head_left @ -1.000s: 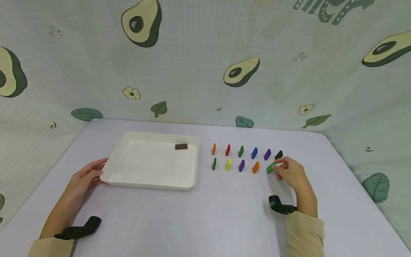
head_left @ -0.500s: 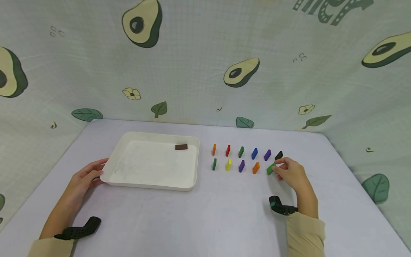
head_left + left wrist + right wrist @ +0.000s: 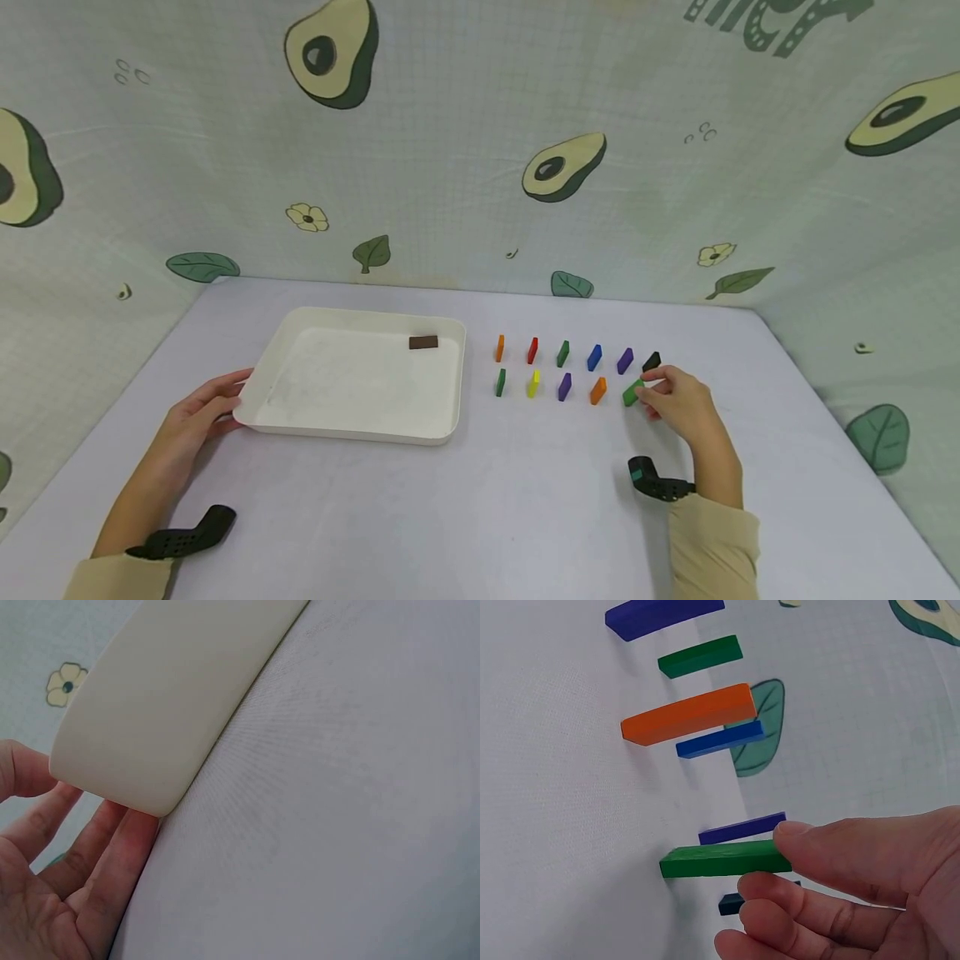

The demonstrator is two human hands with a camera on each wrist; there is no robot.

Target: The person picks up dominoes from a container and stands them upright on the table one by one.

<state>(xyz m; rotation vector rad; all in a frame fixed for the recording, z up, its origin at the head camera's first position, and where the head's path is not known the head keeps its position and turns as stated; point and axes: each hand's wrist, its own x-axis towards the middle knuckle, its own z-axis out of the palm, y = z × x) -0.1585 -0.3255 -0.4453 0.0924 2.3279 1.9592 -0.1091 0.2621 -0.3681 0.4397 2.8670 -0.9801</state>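
Note:
My left hand point(image 3: 197, 414) rests against the left end of a white rectangular tray point(image 3: 345, 433). Its fingers lie fairly straight along the outer wall in the left wrist view, with the thumb by the rim. On the right, thumb and fingers of my right hand point(image 3: 681, 408) pinch the upper end of a green domino point(image 3: 724, 859), which stands upright at the right end of the front row. A black domino point(image 3: 652, 361) stands just behind it, partly hidden by my fingers in the right wrist view. To its left stands an orange domino point(image 3: 597, 391).
Two rows of upright dominoes run right of the tray, including a purple one point(image 3: 565, 387), a yellow one point(image 3: 533, 383) and a blue one point(image 3: 595, 357). A brown domino point(image 3: 423, 342) lies inside the tray. A patterned cloth point(image 3: 450, 208) hangs behind the table.

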